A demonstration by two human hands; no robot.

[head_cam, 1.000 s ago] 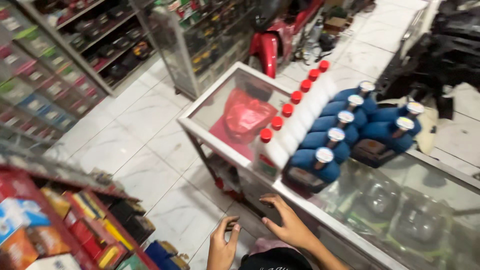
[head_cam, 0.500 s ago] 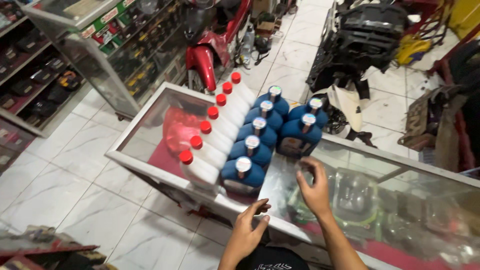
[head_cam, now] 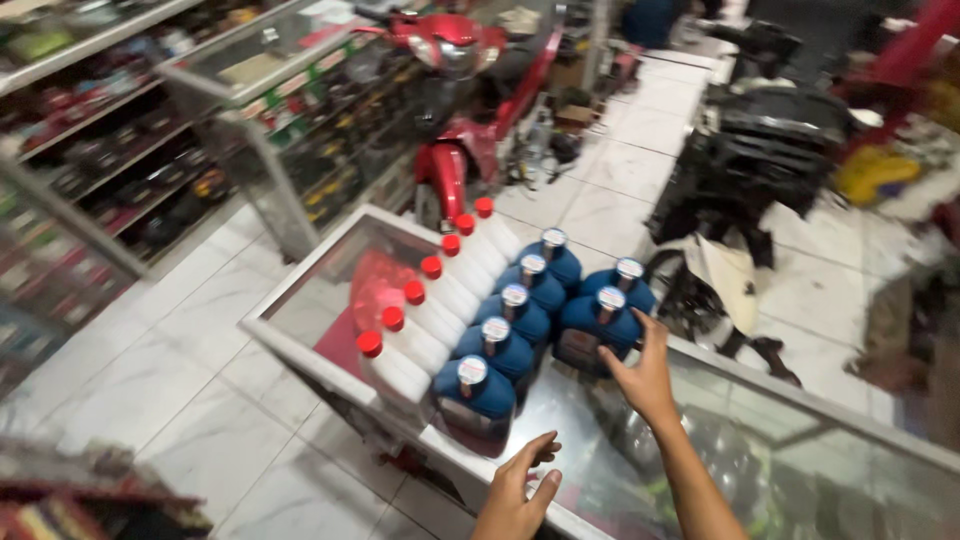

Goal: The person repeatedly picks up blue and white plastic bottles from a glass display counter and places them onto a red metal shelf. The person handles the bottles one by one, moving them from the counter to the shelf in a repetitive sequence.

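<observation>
1. I see the glass-topped display counter with pale metal edging; I give all places relative to it.
2. On its top: a row of white plastic bottles with round red caps, and just beside them, squat blue plastic jugs with silver-ringed caps.
3. Right hand: fingers spread, empty, fingertips at the blue jug furthest along the far edge; whether they touch it I cannot tell.
4. Left hand: fingers apart, holding nothing, at the near edge, just below the nearest jug.
</observation>
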